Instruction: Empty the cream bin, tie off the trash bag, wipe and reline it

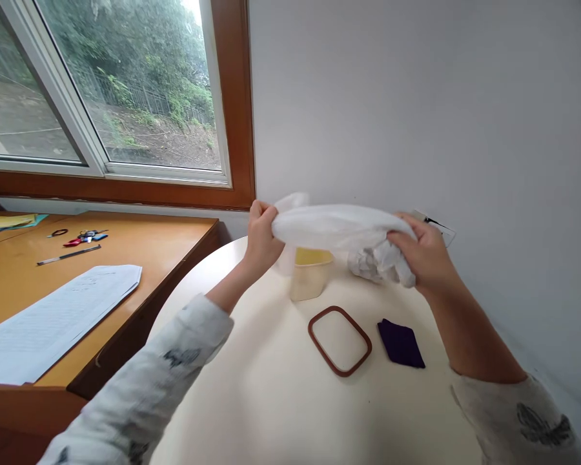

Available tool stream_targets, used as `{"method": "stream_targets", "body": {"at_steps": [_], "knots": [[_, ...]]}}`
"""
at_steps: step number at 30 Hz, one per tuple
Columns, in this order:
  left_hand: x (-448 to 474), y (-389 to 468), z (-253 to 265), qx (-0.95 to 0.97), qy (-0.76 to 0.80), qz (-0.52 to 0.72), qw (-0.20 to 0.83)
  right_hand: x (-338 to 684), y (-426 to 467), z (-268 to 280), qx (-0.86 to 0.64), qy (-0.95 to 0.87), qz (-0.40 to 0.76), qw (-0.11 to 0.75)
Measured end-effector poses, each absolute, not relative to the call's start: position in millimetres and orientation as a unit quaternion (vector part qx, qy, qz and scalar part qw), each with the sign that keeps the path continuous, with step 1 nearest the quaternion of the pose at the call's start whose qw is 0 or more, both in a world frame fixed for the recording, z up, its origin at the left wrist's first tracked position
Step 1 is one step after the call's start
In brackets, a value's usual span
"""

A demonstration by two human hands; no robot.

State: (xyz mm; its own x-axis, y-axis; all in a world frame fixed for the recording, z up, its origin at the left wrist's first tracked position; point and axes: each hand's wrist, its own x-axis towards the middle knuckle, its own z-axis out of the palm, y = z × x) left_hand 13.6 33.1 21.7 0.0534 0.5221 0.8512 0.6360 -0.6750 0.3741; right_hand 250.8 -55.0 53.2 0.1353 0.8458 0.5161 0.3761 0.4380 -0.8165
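Observation:
A thin, translucent white plastic bag [334,226] is stretched sideways above the round table. My left hand [262,234] is closed on its left end, and my right hand [423,248] grips the right end. Behind and below the bag stands a small cream bin [310,279] with a yellow inside, its upper part partly covered. A crumpled whitish bundle [380,263] shows just under my right hand; I cannot tell whether the hand touches it. Closer to me, a brown rounded-rectangular ring [339,341] lies flat, with a folded dark purple cloth [401,343] to its right.
The white round table [252,400] meets a wooden desk [174,236] on the left. On that desk lie printed papers [68,323], a pen [68,255] and keys [84,237]. A wall socket [440,229] is behind my right hand, below the window's level.

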Motion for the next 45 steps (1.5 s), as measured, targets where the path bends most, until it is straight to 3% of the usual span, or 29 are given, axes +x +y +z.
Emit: {"method": "stream_targets", "body": {"at_steps": [3,6,13,24,33,37,42,45], "knots": [[48,66,28,-0.665,-0.351,-0.657,0.059,248,-43,75,-0.472,-0.609,0.111,0.627],[68,88,17,-0.665,-0.335,-0.667,0.042,249,-33,77,-0.474,-0.602,0.06,0.64],[70,98,-26,-0.81,-0.414,-0.409,-0.072,263,-17,43,-0.509,-0.609,0.072,0.603],[64,100,-13,-0.884,-0.331,-0.208,-0.256,258,24,33,-0.51,-0.655,0.105,0.547],[36,93,0,-0.837,-0.318,-0.271,-0.353,243,51,28,-0.575,-0.707,-0.012,0.411],[24,92,-2,-0.808,-0.378,-0.303,-0.335,235,61,32,-0.599,-0.717,-0.133,0.33],[33,93,-10,-0.823,-0.482,-0.259,-0.153,224,72,31,-0.612,-0.723,-0.237,0.216],[36,94,-16,-0.828,-0.504,-0.217,-0.116,219,75,25,-0.591,-0.757,-0.233,0.154]]}}
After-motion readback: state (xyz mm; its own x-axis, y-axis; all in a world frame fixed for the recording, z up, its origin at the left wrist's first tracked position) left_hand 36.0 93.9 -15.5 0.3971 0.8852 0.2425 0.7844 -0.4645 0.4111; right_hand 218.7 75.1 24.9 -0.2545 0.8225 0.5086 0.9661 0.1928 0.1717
